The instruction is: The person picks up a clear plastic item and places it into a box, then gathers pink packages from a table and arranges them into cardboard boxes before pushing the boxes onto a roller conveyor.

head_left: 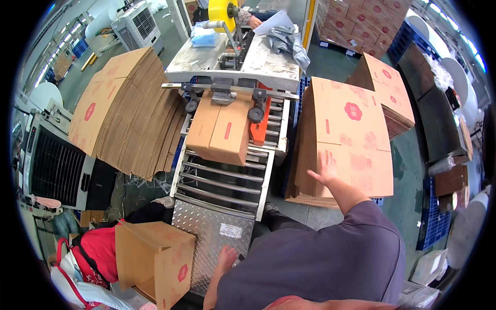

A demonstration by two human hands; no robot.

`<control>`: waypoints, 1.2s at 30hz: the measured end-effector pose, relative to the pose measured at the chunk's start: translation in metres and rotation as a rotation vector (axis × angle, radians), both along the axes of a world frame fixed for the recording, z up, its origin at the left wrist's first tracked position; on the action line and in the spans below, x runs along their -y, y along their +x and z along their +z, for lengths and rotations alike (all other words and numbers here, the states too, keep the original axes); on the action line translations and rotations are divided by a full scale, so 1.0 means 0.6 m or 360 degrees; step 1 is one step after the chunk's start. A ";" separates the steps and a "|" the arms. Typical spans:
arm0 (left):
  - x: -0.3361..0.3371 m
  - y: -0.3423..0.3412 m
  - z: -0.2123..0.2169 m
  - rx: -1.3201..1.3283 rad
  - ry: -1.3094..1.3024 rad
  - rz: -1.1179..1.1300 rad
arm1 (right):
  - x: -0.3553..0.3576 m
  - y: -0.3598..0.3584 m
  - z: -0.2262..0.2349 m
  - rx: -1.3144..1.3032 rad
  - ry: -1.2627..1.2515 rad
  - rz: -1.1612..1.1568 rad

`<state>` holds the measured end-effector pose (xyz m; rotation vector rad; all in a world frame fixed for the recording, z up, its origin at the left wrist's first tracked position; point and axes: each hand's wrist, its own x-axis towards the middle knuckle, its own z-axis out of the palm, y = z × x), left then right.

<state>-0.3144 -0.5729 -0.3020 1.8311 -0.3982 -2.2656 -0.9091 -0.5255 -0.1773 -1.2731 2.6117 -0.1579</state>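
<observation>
My right hand [325,168] is open, its fingers spread over the top sheet of a stack of flattened cardboard boxes [361,134] on my right. My left hand [226,258] hangs low over a diamond-pattern metal plate [206,217], fingers loosely bent, nothing visible in them. To its left, an opened-up cardboard box [173,263] stands tilted at the plate's edge, its open side facing a person in red [98,253]. Ahead, a closed cardboard box [219,126] sits on the roller conveyor [222,181], its far end under the taping machine [222,95].
Another tall stack of flattened boxes [124,108] rises left of the conveyor. Behind the machine, a person's hand [254,22] is near a yellow tape roll [221,13]. An air cooler [57,160] stands at the left; a blue pallet [434,222] is at the right.
</observation>
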 end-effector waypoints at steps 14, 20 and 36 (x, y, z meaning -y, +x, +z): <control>-0.196 0.243 0.189 0.0009 -0.0574 0.0299 | -0.185 0.275 0.169 -0.0553 -0.0752 0.0688; -0.273 0.238 0.285 0.0284 -0.1633 0.0122 | -0.164 0.541 0.526 -0.0898 -0.0901 0.1946; -0.472 0.339 0.576 0.2365 -0.2320 -0.0657 | 0.026 0.583 0.513 -0.0119 -0.1186 0.2118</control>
